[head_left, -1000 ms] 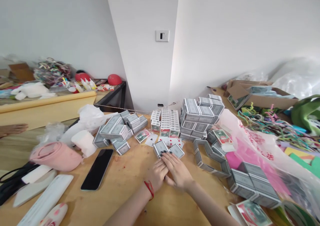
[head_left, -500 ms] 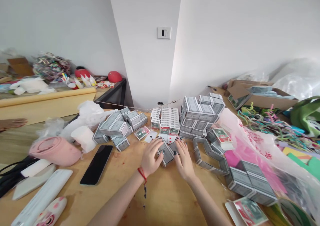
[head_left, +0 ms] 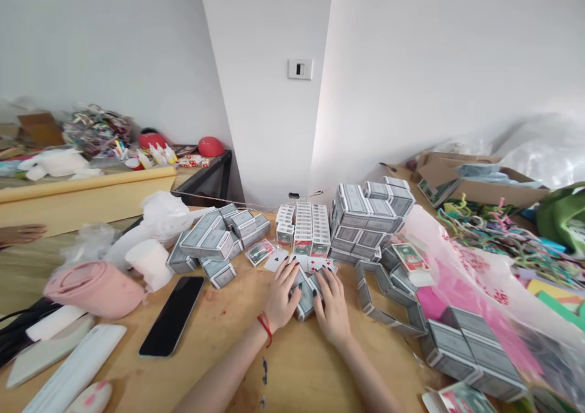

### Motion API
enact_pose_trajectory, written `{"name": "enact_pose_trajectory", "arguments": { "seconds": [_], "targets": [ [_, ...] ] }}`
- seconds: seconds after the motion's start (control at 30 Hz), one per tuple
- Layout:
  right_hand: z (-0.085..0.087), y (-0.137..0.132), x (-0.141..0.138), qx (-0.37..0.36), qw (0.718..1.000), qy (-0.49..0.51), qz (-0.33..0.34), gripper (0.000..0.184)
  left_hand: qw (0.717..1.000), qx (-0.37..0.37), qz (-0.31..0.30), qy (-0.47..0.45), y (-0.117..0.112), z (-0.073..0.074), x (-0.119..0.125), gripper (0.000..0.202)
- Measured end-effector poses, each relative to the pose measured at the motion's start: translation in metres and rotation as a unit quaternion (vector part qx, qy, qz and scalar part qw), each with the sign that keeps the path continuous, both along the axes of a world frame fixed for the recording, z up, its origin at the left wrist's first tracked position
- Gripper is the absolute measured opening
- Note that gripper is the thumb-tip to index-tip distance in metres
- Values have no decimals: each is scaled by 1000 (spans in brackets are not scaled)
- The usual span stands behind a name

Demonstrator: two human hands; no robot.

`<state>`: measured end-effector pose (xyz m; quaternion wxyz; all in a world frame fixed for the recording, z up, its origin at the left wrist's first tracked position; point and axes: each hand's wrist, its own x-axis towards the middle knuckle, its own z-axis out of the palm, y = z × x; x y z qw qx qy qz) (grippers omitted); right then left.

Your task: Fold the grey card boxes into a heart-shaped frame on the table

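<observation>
My left hand [head_left: 282, 295] and my right hand [head_left: 332, 303] close from both sides on a small pile of grey-backed card packs [head_left: 305, 293] on the wooden table [head_left: 228, 340]. Fingers of both hands curl over the packs. A red string sits on my left wrist. Loose playing cards [head_left: 277, 258] lie just beyond the hands, in front of a neat row of small card boxes [head_left: 305, 225]. Taller stacks of grey packs [head_left: 365, 215] stand to the right and a loose heap of packs [head_left: 214, 237] lies to the left.
A black phone [head_left: 172, 314] lies left of my hands, near a pink roll [head_left: 94, 286] and white tissue. A chain of grey packs [head_left: 386, 294] and a pink plastic bag [head_left: 461, 267] fill the right. Another person's hand [head_left: 21, 234] rests at the far left.
My hands moved forward from resting together near me, spread apart around the card packs, then drew in against them from both sides.
</observation>
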<state>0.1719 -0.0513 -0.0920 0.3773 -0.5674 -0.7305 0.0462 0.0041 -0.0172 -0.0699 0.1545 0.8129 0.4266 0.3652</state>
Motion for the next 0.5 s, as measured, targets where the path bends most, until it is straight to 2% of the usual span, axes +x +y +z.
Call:
{"name": "enact_pose_trajectory", "arguments": {
  "seconds": [0.03, 0.1, 0.13, 0.17, 0.27, 0.4, 0.5],
  "targets": [
    [-4, -1, 1, 1, 999, 38, -27, 49, 999, -4, 12, -34, 0, -5, 1, 50],
    [-14, -1, 3, 11, 990, 119, -79, 60, 988, -22, 90, -122, 2, -13, 2, 56],
    [-19, -1, 6, 16, 986, 144, -78, 62, 978, -42, 128, -158, 2, -16, 3, 57],
    [-23, 0, 8, 12, 985, 158, -62, 62, 971, -78, 138, -181, 3, -18, 2, 53],
    [-30, 1, 17, -22, 985, 168, -27, 58, 962, -173, 71, -198, 1, -14, -2, 40],
    [-29, -1, 24, -45, 976, 210, -23, 48, 968, -168, 18, -187, -10, 1, -8, 50],
    [-25, 0, 26, -58, 962, 267, -21, 41, 964, -184, 4, -193, -15, 11, -11, 48]
  ]
}}
